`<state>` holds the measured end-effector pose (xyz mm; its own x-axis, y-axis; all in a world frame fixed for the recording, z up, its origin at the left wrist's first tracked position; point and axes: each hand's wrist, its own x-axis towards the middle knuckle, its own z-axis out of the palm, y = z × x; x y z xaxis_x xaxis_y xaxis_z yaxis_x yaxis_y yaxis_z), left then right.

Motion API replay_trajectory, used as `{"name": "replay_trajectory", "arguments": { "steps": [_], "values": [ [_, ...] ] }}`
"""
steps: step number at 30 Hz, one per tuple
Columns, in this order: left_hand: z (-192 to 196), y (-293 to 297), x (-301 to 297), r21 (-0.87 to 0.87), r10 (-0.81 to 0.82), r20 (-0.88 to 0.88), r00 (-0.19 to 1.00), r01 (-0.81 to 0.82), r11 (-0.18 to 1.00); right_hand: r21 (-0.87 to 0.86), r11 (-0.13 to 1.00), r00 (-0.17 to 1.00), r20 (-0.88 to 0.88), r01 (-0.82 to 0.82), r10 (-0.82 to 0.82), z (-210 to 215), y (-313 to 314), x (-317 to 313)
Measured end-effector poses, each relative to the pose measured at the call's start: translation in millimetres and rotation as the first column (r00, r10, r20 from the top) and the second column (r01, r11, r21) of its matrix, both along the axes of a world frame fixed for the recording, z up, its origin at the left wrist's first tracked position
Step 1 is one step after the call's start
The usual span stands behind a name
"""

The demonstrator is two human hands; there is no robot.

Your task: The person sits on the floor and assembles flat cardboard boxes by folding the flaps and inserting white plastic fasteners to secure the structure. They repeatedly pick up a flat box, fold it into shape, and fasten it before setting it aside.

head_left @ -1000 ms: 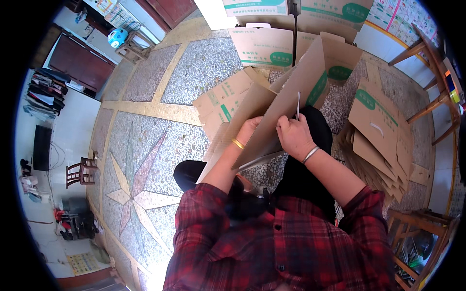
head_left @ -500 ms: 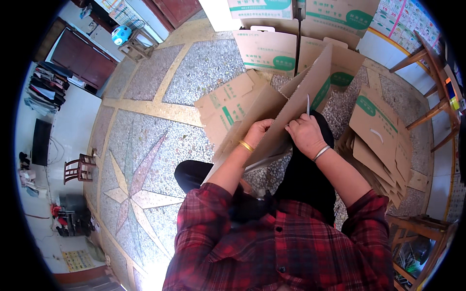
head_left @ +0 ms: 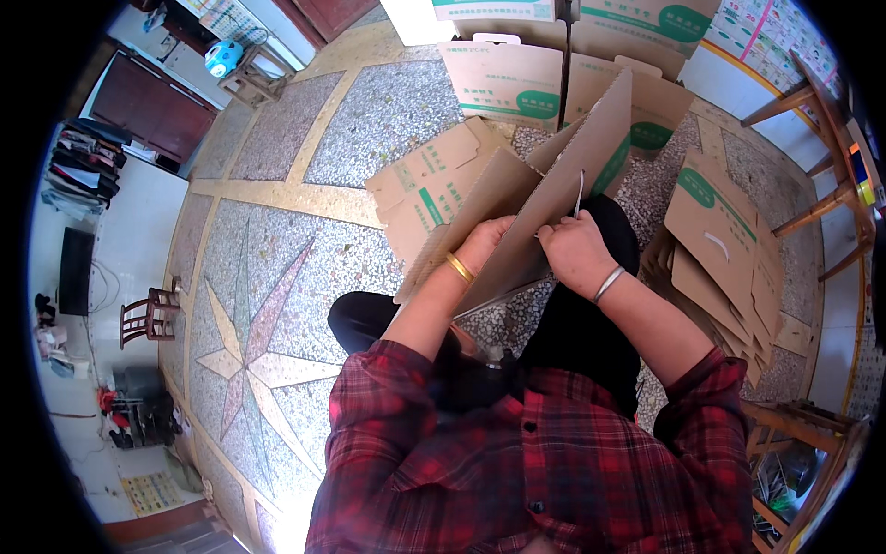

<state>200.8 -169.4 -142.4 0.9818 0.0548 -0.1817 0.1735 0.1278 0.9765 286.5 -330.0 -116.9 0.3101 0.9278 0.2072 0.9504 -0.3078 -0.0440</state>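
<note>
In the head view, a flat brown corrugated cardboard box blank with green print slants up over the person's lap, above the speckled terrazzo floor. The left hand, arm bent, wearing a gold bangle, pinches its lower edge. The right hand, silver bangle at the wrist, grips the panel beside a thin white plastic strap handle. A stack of similar flattened cartons lies to the right.

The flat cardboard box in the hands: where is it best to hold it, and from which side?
Probably hold the cardboard box at its near lower edge, one hand on each side, as the left hand and right hand do now. The sheet slopes up and away, so that edge lies closest to the body.
</note>
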Motion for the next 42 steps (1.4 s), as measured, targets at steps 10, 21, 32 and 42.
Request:
{"name": "replay_trajectory", "arguments": {
  "steps": [10, 21, 32, 42],
  "values": [
    [-17.2, -7.6, 4.2, 0.291, -0.016, 0.260, 0.966, -0.063, 0.955, 0.070, 0.991, 0.993, -0.025, -0.114, 0.116, 5.8, -17.2, 17.6],
    [-61.5, -8.9, 4.7, 0.080, 0.134, 0.179, 0.975, -0.151, 0.985, 0.202, 0.961, 0.975, -0.075, -0.188, 0.207, -1.6, -9.8, 12.4],
    [-34.4, -25.6, 0.3, 0.002, 0.178, 0.134, 0.975, -0.180, 0.984, 0.193, 0.964, 0.980, -0.032, -0.185, 0.194, 3.9, -20.6, 11.1],
    [-46.2, -29.5, 11.9, 0.331, 0.108, 0.457, 0.883, -0.281, 0.901, 0.175, 0.970, 0.978, -0.088, -0.170, 0.187, 8.9, -34.3, 11.2]
  ]
}}
